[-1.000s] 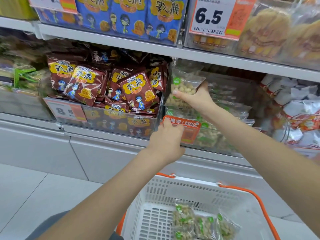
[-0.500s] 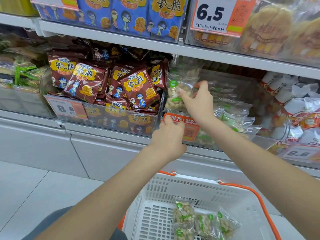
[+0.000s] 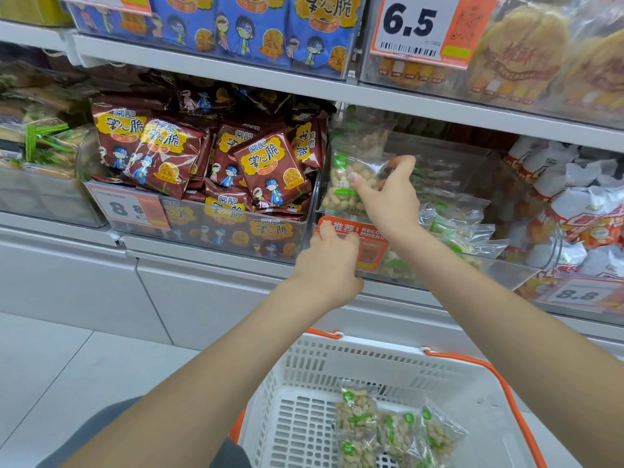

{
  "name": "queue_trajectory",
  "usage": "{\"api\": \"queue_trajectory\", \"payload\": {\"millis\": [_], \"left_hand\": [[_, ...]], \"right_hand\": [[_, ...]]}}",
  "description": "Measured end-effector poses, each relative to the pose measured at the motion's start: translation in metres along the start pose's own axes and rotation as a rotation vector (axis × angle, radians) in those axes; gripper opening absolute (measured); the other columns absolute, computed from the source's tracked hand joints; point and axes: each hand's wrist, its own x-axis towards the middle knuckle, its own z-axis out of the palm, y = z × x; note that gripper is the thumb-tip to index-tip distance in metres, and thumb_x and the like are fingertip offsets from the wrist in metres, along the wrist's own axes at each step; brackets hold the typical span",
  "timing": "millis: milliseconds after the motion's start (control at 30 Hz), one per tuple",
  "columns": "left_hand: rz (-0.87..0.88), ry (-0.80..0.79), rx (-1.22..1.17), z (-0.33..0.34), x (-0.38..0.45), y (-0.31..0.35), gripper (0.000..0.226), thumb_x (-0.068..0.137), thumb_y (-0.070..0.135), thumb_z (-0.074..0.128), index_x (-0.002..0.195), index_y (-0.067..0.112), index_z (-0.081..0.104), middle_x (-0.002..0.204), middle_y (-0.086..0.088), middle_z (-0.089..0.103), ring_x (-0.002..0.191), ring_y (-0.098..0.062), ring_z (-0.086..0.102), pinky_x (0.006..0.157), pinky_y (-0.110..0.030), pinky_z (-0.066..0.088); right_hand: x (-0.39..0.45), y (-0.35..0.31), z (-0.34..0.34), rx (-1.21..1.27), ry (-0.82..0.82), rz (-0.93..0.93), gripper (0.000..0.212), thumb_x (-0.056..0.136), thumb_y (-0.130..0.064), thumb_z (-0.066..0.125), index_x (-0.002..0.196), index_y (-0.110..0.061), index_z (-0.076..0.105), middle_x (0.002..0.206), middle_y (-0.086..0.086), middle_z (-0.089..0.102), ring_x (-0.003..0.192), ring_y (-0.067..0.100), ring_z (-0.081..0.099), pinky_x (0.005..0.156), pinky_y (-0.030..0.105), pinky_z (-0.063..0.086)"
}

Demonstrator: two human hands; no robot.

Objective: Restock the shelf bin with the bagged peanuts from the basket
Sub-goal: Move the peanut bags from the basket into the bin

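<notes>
Nearest the camera, the white basket [image 3: 472,376] is sitting low in front of the person with several bagged peanuts [image 3: 395,430] lying loose at its bottom, so the restocking is judged only partly done. These bags are overlapping one another, and a hurried reach down could be catching two at once and dropping one over the rim onto the floor. Further out, the left hand [image 3: 329,265] is curling its fingers over the front lip of the clear shelf bin [image 3: 506,275], right at the orange label [image 3: 368,246], apparently steadying or tilting it; it is carrying no bag. If that hand is pulling the bin forward too far, the packets already piled against the low front wall could be sliding out. Beyond it, the right hand [image 3: 388,194] is pinching a peanut bag [image 3: 347,173] between thumb and fingers, holding it upright at the left end of the bin, against the divider beside the red snack packets [image 3: 270,170]. The film looks slick and the grip is only at one edge, so the bag could be slipping free before it is seated. Standing on end, it is likely to be toppling forward once let go, unless it is being pushed back or laid flat on the heap behind.
</notes>
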Motion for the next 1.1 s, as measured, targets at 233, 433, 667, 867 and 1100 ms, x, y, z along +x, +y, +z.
{"api": "queue_trajectory", "payload": {"millis": [233,433,667,867,1100], "left_hand": [[0.009,0.009,0.005,0.001,-0.001,-0.002,0.042,0.086,0.025,0.06,0.121,0.012,0.041,0.126,-0.014,0.033,0.114,-0.035,0.041,0.074,-0.039,0.036],[0.04,0.037,0.077,0.005,-0.003,-0.006,0.04,0.089,0.028,0.059,0.122,0.014,0.042,0.126,-0.012,0.037,0.114,-0.032,0.043,0.073,-0.038,0.038],[0.141,-0.125,0.221,0.046,-0.002,0.0,0.026,0.09,0.023,0.053,0.115,0.014,0.051,0.114,-0.008,0.059,0.105,-0.03,0.057,0.068,-0.031,0.038],[0.141,-0.388,0.283,0.134,-0.01,0.004,0.024,0.091,0.02,0.051,0.114,0.014,0.052,0.122,-0.008,0.057,0.111,-0.028,0.055,0.079,-0.034,0.043],[-0.143,-0.701,-0.035,0.265,-0.049,-0.012,0.016,0.088,0.02,0.055,0.102,0.013,0.053,0.093,-0.003,0.056,0.096,-0.025,0.06,0.072,-0.031,0.043]], "right_hand": [[-0.006,-0.005,-0.003,0.212,-0.055,0.042,0.074,0.084,-0.037,0.068,0.134,-0.013,0.019,0.133,0.016,0.038,0.109,0.024,0.047,0.09,0.034,0.039],[-0.027,0.016,-0.025,0.265,0.09,-0.075,0.067,0.081,-0.033,0.072,0.13,-0.019,0.028,0.117,0.009,0.044,0.107,0.02,0.048,0.094,0.035,0.045],[-0.113,0.094,-0.059,0.234,0.253,-0.199,0.045,0.085,-0.016,0.068,0.117,-0.024,0.038,0.104,0.002,0.047,0.096,0.018,0.049,0.086,0.025,0.042],[-0.19,0.209,-0.059,0.009,-0.046,0.161,0.036,0.088,-0.02,0.065,0.117,-0.021,0.044,0.106,-0.003,0.047,0.1,0.015,0.048,0.082,0.021,0.039],[-0.26,0.324,-0.049,-0.306,-0.672,0.797,0.076,0.086,-0.037,0.065,0.141,-0.005,0.025,0.134,0.016,0.043,0.114,0.028,0.051,0.094,0.037,0.046]]}}
